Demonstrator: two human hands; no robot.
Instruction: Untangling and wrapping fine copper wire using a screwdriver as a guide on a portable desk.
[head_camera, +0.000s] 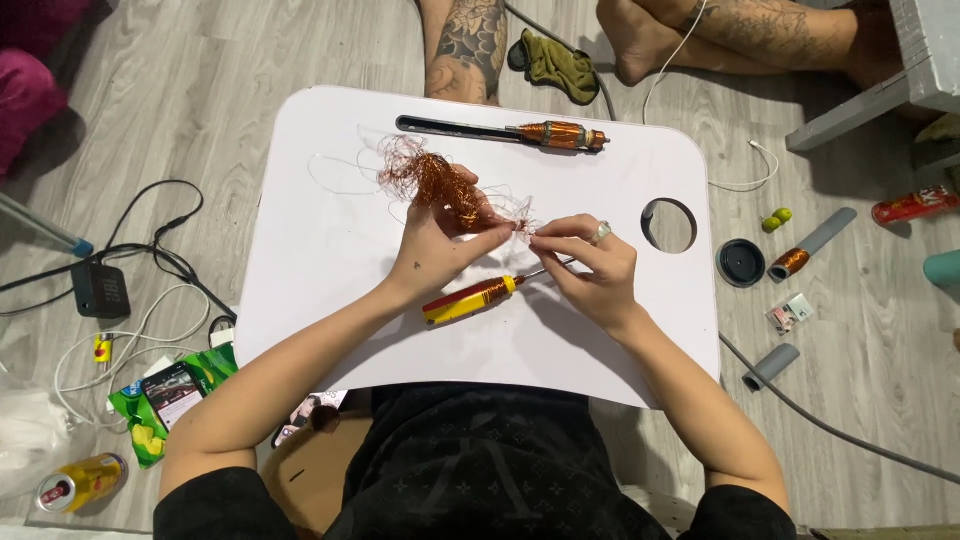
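While both hands worked over the white lap tray (330, 300), a tangle of copper wire (435, 180) was being teased apart.

Left hand (440, 245) gripped the tangle near the tray's middle, fingers curled around it; right hand (590, 265) pinched a fine strand (525, 226) between thumb and forefinger. Judged best: draw slowly, keeping the strand taut yet unkinked. A yellow-handled tool (470, 298) lay just below the hands, on the tray.

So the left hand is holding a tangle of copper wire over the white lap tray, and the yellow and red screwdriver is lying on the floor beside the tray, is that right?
Not quite. The left hand does hold the tangle of copper wire over the white lap tray, but the yellow and red screwdriver lies on the tray itself, just below both hands, not on the floor. The head view shows it.
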